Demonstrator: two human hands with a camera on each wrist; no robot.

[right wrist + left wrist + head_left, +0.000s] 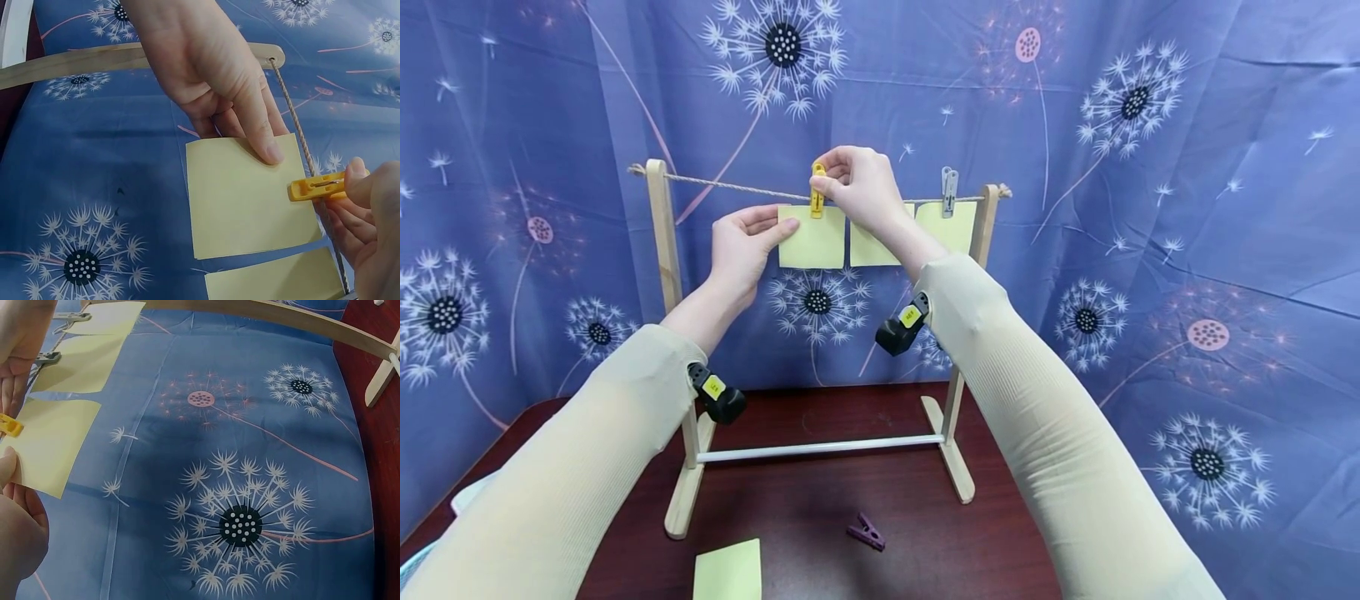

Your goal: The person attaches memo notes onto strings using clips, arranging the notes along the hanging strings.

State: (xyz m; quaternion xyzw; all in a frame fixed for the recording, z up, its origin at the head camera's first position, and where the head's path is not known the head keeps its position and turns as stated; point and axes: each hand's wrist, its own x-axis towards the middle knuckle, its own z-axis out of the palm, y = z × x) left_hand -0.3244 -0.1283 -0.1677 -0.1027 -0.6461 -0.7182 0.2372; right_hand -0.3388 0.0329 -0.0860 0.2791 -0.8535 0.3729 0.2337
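A yellow paper square [812, 242] hangs at the rope [737, 187], its left edge pinched between thumb and fingers of my left hand [741, 250]. My right hand [865, 187] pinches the upper end of a yellow clothespin [817, 190], whose lower end lies over the paper's top edge and the rope. In the right wrist view the yellow clothespin [315, 185] crosses the rope onto the paper. To the right hang a second paper square [876, 247], partly behind my right hand and wrist, and a third paper square [951, 227] under a grey clothespin [950, 192].
The rope runs between two wooden posts [664, 242] joined low down by a white bar [820, 448]. On the dark red table [797, 500] lie a purple clothespin [867, 532] and another yellow paper [728, 573]. Behind hangs a blue dandelion-print cloth [1150, 208].
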